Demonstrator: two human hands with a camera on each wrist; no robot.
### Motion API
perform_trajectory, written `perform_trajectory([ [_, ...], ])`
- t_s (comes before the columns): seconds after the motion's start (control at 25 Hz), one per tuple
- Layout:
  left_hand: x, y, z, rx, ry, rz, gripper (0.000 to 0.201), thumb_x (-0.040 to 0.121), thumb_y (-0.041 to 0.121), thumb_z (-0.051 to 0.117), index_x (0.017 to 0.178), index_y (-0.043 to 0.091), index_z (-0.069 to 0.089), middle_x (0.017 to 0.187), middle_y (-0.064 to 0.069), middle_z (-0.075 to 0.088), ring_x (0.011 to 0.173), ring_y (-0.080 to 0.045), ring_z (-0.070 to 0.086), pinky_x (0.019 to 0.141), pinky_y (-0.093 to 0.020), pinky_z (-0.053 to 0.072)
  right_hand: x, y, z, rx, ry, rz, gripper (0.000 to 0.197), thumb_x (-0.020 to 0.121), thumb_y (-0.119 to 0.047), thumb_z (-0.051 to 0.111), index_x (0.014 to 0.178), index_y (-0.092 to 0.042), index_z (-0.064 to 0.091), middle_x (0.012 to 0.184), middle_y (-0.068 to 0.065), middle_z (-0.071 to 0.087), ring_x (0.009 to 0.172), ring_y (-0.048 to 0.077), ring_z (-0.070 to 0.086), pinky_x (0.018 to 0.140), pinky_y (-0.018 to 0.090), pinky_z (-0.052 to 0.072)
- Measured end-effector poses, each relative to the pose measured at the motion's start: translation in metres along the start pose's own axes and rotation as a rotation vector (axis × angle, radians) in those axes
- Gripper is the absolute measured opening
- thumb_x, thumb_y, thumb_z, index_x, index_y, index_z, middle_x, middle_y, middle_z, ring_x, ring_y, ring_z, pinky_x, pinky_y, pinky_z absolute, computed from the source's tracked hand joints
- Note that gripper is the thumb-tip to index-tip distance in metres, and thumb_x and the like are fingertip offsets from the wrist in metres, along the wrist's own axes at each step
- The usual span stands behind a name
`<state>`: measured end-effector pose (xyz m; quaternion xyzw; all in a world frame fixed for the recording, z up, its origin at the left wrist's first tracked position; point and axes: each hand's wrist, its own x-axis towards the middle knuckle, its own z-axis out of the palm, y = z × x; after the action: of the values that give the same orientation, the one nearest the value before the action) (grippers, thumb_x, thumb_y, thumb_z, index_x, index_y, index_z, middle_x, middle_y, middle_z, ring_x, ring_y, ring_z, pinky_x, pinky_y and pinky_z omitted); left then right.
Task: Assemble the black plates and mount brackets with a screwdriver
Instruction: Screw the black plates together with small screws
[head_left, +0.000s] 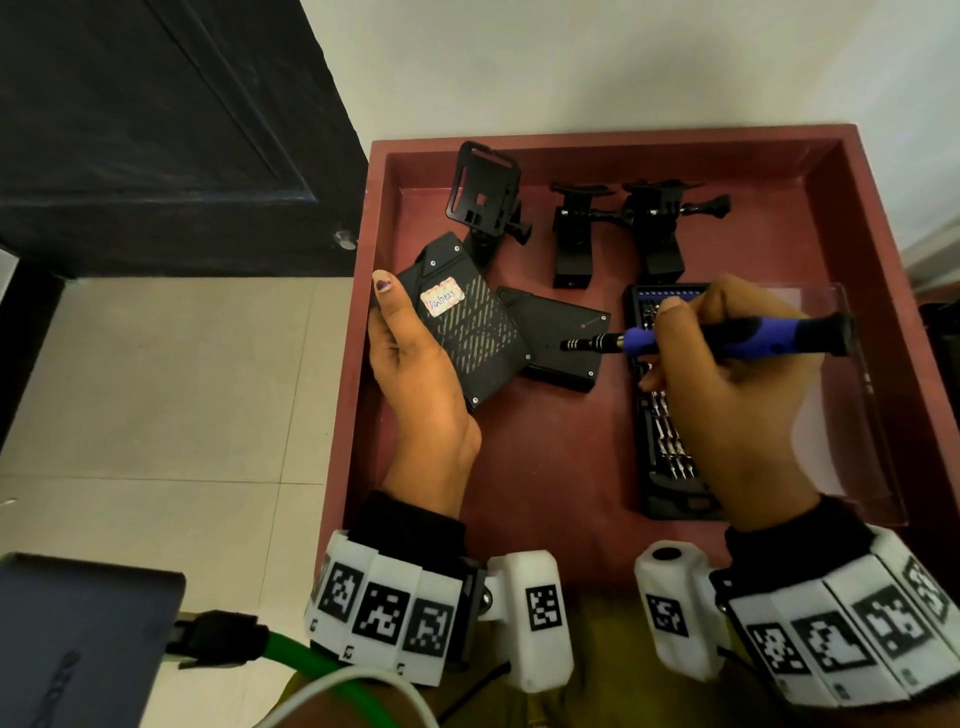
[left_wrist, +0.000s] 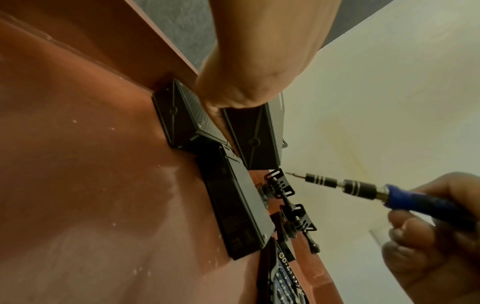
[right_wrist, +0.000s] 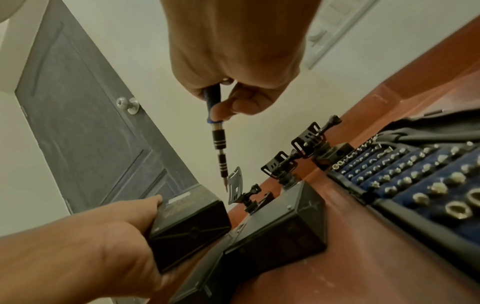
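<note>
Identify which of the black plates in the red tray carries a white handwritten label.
The black perforated plate gripped by the left hand. The plain black plate lying flat beside it in the red tray shows no label.

1. Light: dim, warm, even; my head view shows soft shadows only.
2. Wrist views: murky, grainy; my right hand (left_wrist: 436, 230) sits underexposed.
3. Distortion: strong wide-angle bending at edges; red tray (head_left: 872, 218) walls splay.
4. Glare: none.
</note>
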<state>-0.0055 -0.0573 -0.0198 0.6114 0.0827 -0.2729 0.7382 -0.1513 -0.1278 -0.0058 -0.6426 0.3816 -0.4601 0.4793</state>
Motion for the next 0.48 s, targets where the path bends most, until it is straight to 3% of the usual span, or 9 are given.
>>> perform_trajectory([
  [0.28,0.0047,-0.0031,0.0002,-0.016,0.019,-0.029,0.068,0.083,0.068,0.049,0.132,0.023,0.055,0.126,-0.003,0.064,0.114,-0.021,0.063,0.098,-0.049,0.050,0.0035,0.0025,0.0012,0.044,-0.034,-0.018,0.036,0.085,-0.004,0.053,0.055,-0.011,0.034,0.053,0.019,0.037,0.041,0.028,0.047,0.047,0.015,0.042],
  [0.4,0.0062,-0.0034,-0.0004,0.012,0.036,-0.040,0.089,0.062,0.080,0.052,0.133,0.027,0.054,0.132,0.001,0.060,0.120,-0.021,0.058,0.101,-0.048,0.046,0.0041,0.0007,-0.0010,0.078,-0.032,-0.028,0.034,0.084,-0.004,0.052,0.055,-0.008,0.034,0.052,0.021,0.033,0.042,0.039,0.042,0.047,0.013,0.039],
  [0.48,0.0051,-0.0027,-0.0001,0.005,0.027,-0.045,0.080,0.071,0.076,0.051,0.133,0.026,0.054,0.131,0.000,0.061,0.119,-0.021,0.059,0.101,-0.048,0.047,0.0031,-0.0006,0.0003,0.087,-0.043,-0.027,0.034,0.083,-0.010,0.052,0.055,-0.012,0.033,0.051,0.018,0.034,0.042,0.037,0.043,0.048,0.014,0.040],
])
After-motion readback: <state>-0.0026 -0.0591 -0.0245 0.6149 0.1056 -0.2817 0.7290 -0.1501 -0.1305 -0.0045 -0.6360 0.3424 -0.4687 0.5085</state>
